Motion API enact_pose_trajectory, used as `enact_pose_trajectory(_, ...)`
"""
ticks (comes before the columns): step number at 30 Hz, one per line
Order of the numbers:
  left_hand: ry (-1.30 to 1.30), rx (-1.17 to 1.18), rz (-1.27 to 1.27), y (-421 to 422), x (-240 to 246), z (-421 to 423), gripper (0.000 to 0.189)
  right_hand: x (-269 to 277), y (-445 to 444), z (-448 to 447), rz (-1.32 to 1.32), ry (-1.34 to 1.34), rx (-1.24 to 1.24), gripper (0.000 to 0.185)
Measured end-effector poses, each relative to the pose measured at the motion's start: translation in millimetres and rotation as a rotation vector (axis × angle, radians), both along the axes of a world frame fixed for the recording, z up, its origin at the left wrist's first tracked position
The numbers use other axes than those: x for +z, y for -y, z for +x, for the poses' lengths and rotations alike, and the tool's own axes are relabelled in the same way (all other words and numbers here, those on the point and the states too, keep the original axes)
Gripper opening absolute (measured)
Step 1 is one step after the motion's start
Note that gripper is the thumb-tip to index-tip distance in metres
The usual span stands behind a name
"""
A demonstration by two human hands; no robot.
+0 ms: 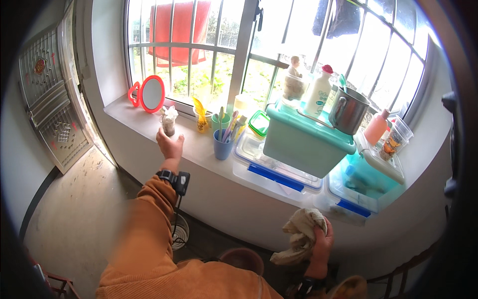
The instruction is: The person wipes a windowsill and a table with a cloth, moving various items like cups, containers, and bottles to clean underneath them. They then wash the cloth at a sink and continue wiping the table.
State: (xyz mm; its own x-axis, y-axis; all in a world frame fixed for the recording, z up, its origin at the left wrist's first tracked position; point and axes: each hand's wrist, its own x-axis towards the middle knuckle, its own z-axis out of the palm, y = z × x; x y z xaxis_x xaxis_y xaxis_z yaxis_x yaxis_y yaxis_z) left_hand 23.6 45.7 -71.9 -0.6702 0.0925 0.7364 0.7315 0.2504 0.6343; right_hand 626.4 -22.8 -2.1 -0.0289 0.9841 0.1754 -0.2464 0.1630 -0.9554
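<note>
My left hand [171, 145] is at the front edge of the windowsill, fingers beside a small clear cup [168, 125] with crumpled white material on top and something dark inside. A gap shows between my thumb and the cup; whether my fingertips touch its far side is hidden. Just behind the cup stands a red-framed mirror [152, 94]. In my right hand [324, 237] is a bunched beige cloth [300, 233], held in front of the wall below the sill, with a loose end hanging to the left.
Along the windowsill [194, 147] are a blue cup [223, 148] of toothbrushes, a yellow-printed cup [202, 123] and a clear lidded box [276, 175]. A green box [306, 142] carries a metal mug [348, 111] and a white bottle [319, 91]. A basin [243, 259] sits on the floor.
</note>
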Motion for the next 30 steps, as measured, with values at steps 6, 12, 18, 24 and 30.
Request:
enact_pose_trajectory(6, 0.185, -0.041, -0.069, -24, -1, -89, 0.12, 3, -4, -25, 0.022, 0.099, 0.009, 0.036)
enact_pose_trajectory(12, 0.251, -0.329, 0.037, -40, -25, -131, 0.087, 8, -6, -32, 0.002, 0.142, 0.006, 0.036)
enact_pose_trajectory(18, 0.167, -0.677, 0.286, 15, 52, -46, 0.056, 16, -9, -6, 0.027, 0.273, -0.059, 0.037)
enact_pose_trajectory(24, 0.21, -1.236, -0.009, 56, 197, 133, 0.06, 25, -11, 32, 0.063, 0.181, -0.09, 0.039)
enact_pose_trajectory(30, 0.265, -1.812, -0.286, 44, 291, 328, 0.071, 19, 6, 91, 0.065, 0.223, -0.128, 0.039)
